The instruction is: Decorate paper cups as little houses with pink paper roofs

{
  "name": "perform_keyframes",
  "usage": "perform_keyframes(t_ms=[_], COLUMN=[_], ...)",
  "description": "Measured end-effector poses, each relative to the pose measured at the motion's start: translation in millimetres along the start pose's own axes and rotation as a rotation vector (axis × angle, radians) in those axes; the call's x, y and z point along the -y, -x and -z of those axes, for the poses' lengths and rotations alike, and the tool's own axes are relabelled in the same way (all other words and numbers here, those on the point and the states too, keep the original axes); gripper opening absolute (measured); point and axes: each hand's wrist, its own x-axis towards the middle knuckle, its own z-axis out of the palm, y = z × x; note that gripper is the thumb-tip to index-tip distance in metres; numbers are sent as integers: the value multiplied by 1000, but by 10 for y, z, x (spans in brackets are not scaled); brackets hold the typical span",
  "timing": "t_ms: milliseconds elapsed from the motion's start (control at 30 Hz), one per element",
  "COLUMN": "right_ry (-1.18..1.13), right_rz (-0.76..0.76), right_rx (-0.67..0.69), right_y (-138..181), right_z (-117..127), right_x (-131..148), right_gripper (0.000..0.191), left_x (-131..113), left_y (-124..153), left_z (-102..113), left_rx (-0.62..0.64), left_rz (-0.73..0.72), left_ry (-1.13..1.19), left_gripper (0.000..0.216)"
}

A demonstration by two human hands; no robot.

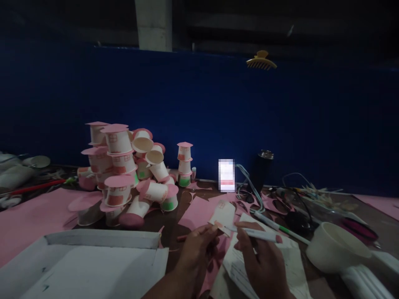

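Note:
My left hand (195, 253) is closed on a small white paper cup (223, 214), held tilted above the table. A pink window shape shows near the cup's top. My right hand (260, 257) grips a white marker (260, 234) with a pink end, its tip touching the cup's lower edge. Both hands hover over white printed sheets (289, 257) at the table's front.
A pile of pink-roofed paper cup houses (124, 174) stands at the left. An open white cardboard box (93, 261) lies front left. Pink paper (28, 220), a phone (226, 175), a dark tumbler (263, 170), cables, pens and a white ladle-like cup (335, 247) surround the hands.

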Motion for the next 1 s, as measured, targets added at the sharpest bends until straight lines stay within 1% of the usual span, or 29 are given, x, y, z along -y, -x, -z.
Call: perform_keyframes(t_ms=[100, 367, 533, 633, 767, 900, 1000], right_ry=[23, 15, 30, 26, 36, 34, 42], right_rz=[16, 26, 8, 6, 23, 16, -4], right_rx=[10, 14, -1, -18, 3, -25, -26], right_y=[4, 16, 14, 19, 24, 21, 18], right_z=[-5, -18, -28, -33, -26, -23, -26], right_x=[1, -19, -20, -27, -28, -34, -38], right_gripper=[17, 16, 19, 18, 17, 17, 18], left_x=[-17, 14, 32, 31, 15, 10, 11], left_y=[13, -15, -25, -25, -14, -10, -14], left_z=[-9, 0, 11, 19, 14, 4, -1], left_rx=[-36, -48, -17, -25, -24, -23, 22], left_rz=[27, 41, 31, 38, 26, 45, 18], left_ry=[16, 10, 15, 10, 28, 21, 24], left_gripper=[31, 28, 30, 30, 30, 29, 29])
